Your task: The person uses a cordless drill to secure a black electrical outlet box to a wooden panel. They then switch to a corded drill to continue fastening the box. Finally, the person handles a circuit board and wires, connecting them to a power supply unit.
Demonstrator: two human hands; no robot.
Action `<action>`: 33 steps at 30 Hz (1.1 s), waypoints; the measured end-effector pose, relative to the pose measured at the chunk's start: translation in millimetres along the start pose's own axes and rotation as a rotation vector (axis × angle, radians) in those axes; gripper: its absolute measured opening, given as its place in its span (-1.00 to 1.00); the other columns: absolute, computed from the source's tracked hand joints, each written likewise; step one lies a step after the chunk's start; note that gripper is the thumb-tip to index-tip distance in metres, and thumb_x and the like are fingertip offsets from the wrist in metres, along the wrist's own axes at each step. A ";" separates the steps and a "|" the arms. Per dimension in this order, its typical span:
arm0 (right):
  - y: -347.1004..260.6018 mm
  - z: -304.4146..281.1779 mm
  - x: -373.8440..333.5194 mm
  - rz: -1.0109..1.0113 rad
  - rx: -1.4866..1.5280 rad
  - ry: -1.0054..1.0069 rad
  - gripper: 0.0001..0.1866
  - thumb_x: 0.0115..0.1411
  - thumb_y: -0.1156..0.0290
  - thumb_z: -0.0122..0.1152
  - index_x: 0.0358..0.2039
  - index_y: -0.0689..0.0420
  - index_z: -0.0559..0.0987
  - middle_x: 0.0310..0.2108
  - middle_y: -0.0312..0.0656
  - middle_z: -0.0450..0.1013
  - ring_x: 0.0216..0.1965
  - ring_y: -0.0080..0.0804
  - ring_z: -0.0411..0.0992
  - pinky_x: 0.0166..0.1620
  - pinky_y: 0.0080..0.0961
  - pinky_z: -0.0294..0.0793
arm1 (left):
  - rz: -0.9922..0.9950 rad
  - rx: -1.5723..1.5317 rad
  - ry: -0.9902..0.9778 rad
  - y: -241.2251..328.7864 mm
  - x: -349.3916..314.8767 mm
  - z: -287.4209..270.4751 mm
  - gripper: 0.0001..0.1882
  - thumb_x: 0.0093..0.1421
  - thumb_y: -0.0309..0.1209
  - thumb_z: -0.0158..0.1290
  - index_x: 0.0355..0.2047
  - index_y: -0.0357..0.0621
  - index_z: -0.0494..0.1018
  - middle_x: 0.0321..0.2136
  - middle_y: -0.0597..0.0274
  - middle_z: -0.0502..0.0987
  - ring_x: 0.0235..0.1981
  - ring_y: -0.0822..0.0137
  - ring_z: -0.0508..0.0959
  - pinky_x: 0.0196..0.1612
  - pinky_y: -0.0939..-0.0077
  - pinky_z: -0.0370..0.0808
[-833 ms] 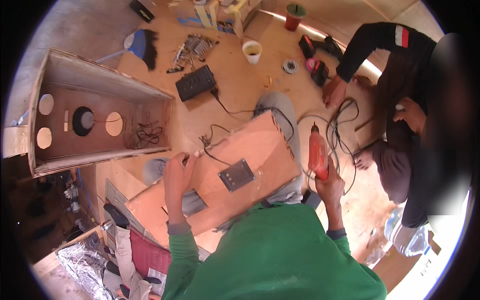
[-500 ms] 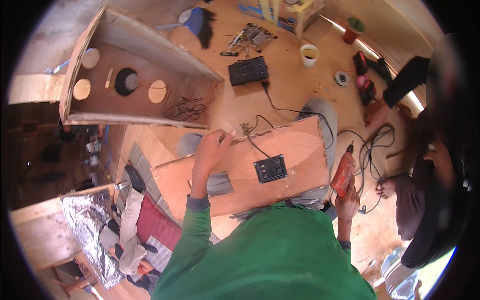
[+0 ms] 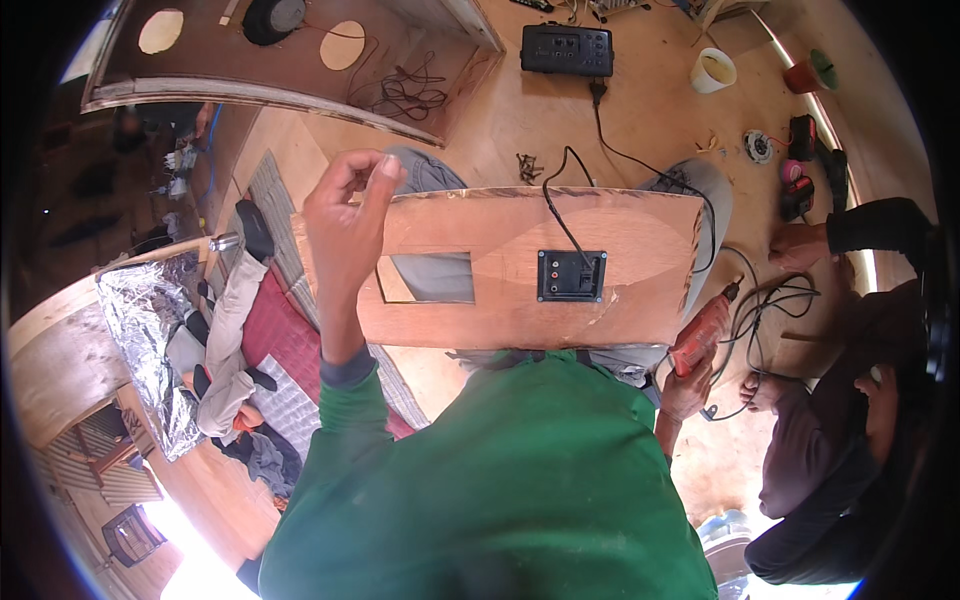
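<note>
Across my lap lies a reddish-brown wooden board [image 3: 510, 323] with a rectangular cut-out. A black panel with sockets [image 3: 571, 277] is fixed in it, and a black power cord [image 3: 549, 196] runs up from that panel. My left hand [image 3: 345, 225] is raised over the board's left end, fingers curled and thumb against them; whether anything small is between them is hidden. At the board's right end, my right hand [image 3: 690, 385] is wrapped round a red power drill [image 3: 703, 335], its chuck pointing up and to the right. Several small screws [image 3: 529, 168] lie beyond the board's far edge.
A large open wooden box [image 3: 290, 60] with round holes stands far left, cable coiled inside. Ahead are a black power unit [image 3: 566, 51] and a white cup [image 3: 712, 71]. Another person's arm [image 3: 870, 232] and legs are at right, beside the drill's looped cable [image 3: 765, 330].
My view has shifted, so the box and power unit sit higher. My left hand has lifted from the board's far edge and moved left. My right hand keeps the drill.
</note>
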State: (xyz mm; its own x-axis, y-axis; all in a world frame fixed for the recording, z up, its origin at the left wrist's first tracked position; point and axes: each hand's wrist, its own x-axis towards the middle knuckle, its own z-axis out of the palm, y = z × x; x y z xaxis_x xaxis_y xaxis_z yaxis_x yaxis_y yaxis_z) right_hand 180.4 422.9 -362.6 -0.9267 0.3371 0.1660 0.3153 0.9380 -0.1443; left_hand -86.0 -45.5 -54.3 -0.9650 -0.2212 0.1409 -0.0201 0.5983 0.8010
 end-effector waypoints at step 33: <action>-27.8 -27.9 -1.4 0.109 0.139 -0.367 0.09 0.18 0.42 0.40 0.66 0.17 0.04 0.38 0.21 0.32 0.37 0.28 0.34 0.35 0.08 0.37 | -0.004 0.023 -0.188 -44.2 45.6 59.3 -0.69 0.49 -0.23 0.25 -0.12 -0.29 0.65 -0.29 0.02 0.70 -0.29 0.20 0.69 -0.15 0.29 0.60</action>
State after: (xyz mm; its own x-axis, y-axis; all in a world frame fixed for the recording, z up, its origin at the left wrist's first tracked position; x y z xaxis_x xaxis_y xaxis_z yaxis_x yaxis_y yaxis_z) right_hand 178.6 398.6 -331.6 -0.9088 0.3589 -0.2128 0.4083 0.8698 -0.2769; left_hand -144.6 -36.4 -117.8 -0.9967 -0.0769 0.0251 -0.0277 0.6160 0.7872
